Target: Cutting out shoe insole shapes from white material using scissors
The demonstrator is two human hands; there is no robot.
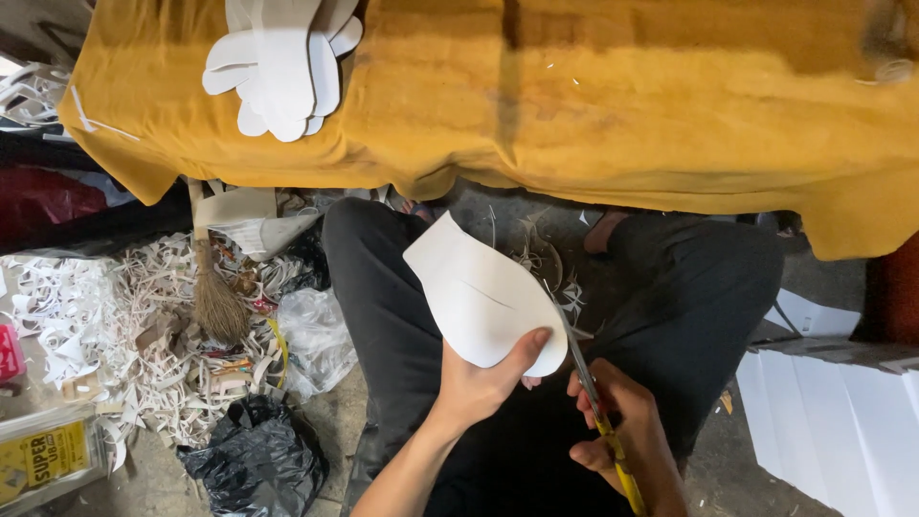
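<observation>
My left hand (483, 383) grips a white rounded cut-out sheet (474, 292) by its lower edge, thumb on top, holding it over my lap. My right hand (622, 431) is closed around yellow-handled scissors (598, 412), whose blades reach up to the sheet's right edge. Both hands are above my black trousers (383, 287). A stack of similar white cut shapes (282, 62) lies on the mustard-yellow cloth (622, 105) in front of me.
White paper scraps (105, 316) cover the floor at left, with a small broom (212, 287), a clear plastic bag (316, 340) and a black plastic bag (258, 460). A stack of white sheets (842, 412) sits at right. A yellow packet (43, 460) lies bottom left.
</observation>
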